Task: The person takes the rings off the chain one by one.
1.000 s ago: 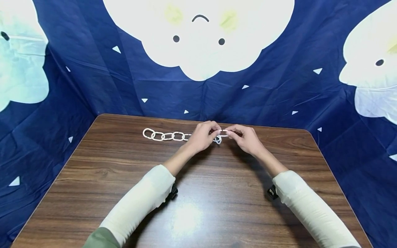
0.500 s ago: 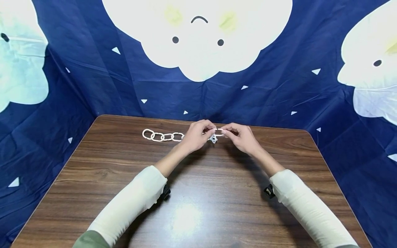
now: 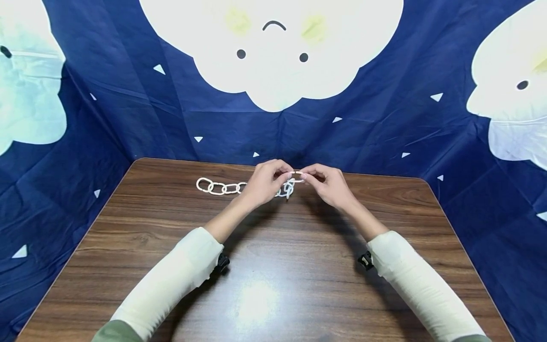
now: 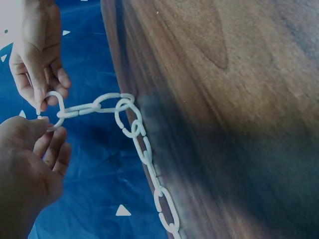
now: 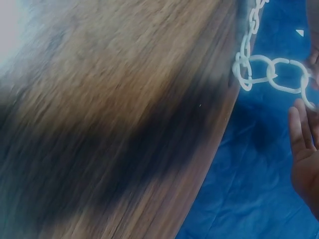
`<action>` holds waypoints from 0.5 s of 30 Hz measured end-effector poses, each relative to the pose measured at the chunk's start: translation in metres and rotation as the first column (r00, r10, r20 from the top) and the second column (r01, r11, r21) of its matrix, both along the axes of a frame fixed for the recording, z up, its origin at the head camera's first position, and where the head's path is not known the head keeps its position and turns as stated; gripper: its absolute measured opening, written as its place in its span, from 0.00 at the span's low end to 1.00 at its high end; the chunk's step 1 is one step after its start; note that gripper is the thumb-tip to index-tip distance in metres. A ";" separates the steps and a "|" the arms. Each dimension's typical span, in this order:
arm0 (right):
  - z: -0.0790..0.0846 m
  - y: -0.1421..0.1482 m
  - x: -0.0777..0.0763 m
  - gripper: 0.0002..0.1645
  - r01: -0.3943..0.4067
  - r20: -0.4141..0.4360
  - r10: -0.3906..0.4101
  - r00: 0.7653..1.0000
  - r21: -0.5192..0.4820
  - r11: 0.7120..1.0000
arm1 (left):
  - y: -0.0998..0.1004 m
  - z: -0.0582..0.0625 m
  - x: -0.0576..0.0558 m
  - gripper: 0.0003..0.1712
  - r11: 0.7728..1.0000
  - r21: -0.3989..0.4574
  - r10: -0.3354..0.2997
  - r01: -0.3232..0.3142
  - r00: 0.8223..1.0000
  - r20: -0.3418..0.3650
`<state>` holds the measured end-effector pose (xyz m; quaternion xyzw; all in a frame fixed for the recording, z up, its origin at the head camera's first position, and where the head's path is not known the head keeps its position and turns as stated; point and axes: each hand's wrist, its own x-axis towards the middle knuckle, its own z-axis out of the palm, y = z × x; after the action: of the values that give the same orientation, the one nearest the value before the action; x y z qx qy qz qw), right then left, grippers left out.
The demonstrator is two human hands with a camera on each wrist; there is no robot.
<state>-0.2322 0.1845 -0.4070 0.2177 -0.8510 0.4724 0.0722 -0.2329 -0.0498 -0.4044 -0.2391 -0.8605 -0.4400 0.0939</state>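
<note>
A chain (image 3: 217,188) of white plastic links runs along the back of the table. My left hand (image 3: 264,184) pinches the chain's right end link (image 4: 62,105) between thumb and fingers. From the other side my right hand (image 3: 331,186) pinches the same link. The left wrist view shows a gap in this link's side, close to the fingertips of both hands. Two linked rings (image 5: 289,90) slope from it down to the tabletop, where several more bunch up. My left hand hides the chain's middle in the head view; my right hand (image 5: 306,169) is cut off in its wrist view.
The brown wood-grain table (image 3: 290,285) ends just behind the hands. A dark blue cloth (image 3: 171,123) with white clouds and triangles hangs beyond its back edge and at both sides.
Both hands have shifted left and a little up in the head view, carrying the end link along. More of the bunched links now show between the hands. Both grips stay in place.
</note>
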 end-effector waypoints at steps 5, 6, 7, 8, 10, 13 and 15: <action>-0.001 -0.004 -0.001 0.09 0.003 -0.012 -0.003 1.000 -0.062 0.998 | -0.003 0.004 0.000 0.05 1.000 0.012 0.011 -0.011 1.000 -0.024; -0.001 -0.005 -0.001 0.09 0.002 -0.015 -0.003 1.000 -0.075 0.997 | -0.003 0.005 0.000 0.05 1.000 0.017 0.015 -0.014 1.000 -0.026; -0.001 -0.006 -0.002 0.09 0.000 -0.020 -0.001 1.000 -0.086 0.996 | -0.004 0.007 0.000 0.05 1.000 0.023 0.019 -0.018 0.999 -0.028; -0.001 -0.007 -0.002 0.09 -0.004 -0.025 0.001 1.000 -0.097 0.995 | -0.005 0.008 0.000 0.05 0.999 0.028 0.023 -0.022 0.999 -0.030; -0.001 -0.010 -0.002 0.10 -0.011 -0.027 0.008 1.000 -0.120 0.993 | -0.006 0.010 0.000 0.05 0.999 0.040 0.029 -0.028 0.999 -0.031; -0.001 -0.014 -0.001 0.11 -0.019 -0.030 0.014 0.999 -0.147 0.989 | -0.008 0.013 0.000 0.05 0.998 0.056 0.034 -0.032 0.999 -0.028; -0.001 -0.015 -0.001 0.11 -0.022 -0.023 0.019 1.000 -0.171 0.985 | -0.009 0.015 0.000 0.05 0.997 0.065 0.036 -0.034 0.999 -0.023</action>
<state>-0.2327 0.1694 -0.4076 0.2244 -0.8041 0.5423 0.0947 -0.2329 -0.0584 -0.3897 -0.2263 -0.8486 -0.4629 0.1198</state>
